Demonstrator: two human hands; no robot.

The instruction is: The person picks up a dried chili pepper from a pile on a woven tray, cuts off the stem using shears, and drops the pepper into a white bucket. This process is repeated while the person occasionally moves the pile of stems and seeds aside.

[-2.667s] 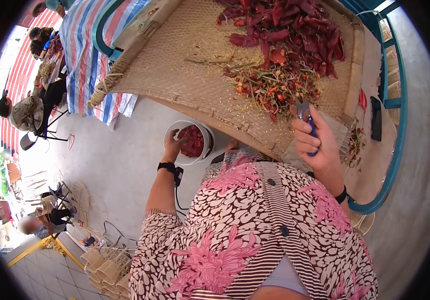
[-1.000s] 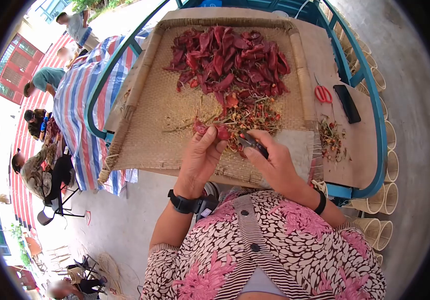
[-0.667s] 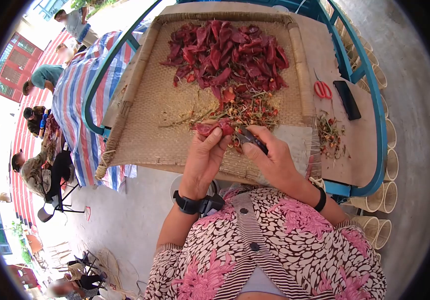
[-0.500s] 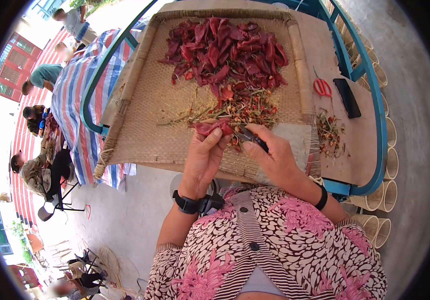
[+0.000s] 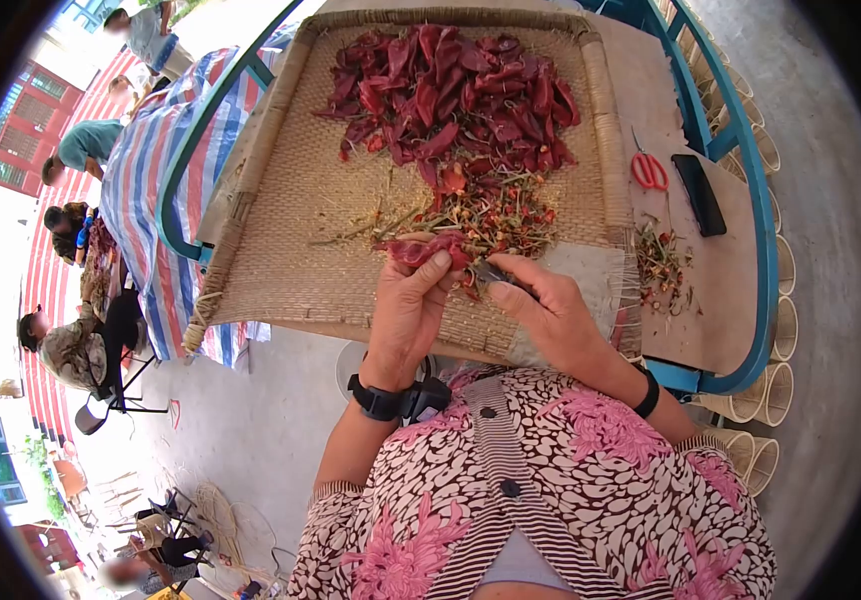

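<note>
My left hand [image 5: 412, 300] is closed on a dried red pepper [image 5: 418, 252], thumb on top, above the front of the woven tray [image 5: 295, 270]. My right hand [image 5: 555, 315] grips a dark-handled tool [image 5: 493, 273] close to the pepper's right end. Fingers cover most of this tool, so its exact kind is hard to make out. Just beyond both hands lies a heap of stems and red scraps [image 5: 505, 215]. Farther back on the tray is a big pile of dried red peppers [image 5: 450, 95].
Right of the tray, red-handled scissors [image 5: 648, 170], a black phone [image 5: 698, 195] and more stem scraps [image 5: 660, 255] lie on a brown board [image 5: 720, 310]. A blue metal rail [image 5: 765, 270] borders it. Several people sit or stand at left near a striped sheet [image 5: 165, 190].
The view has shifted slightly. My right fingers have closed further over the dark tool, so less of its handle shows. The pepper stays in my left hand.
</note>
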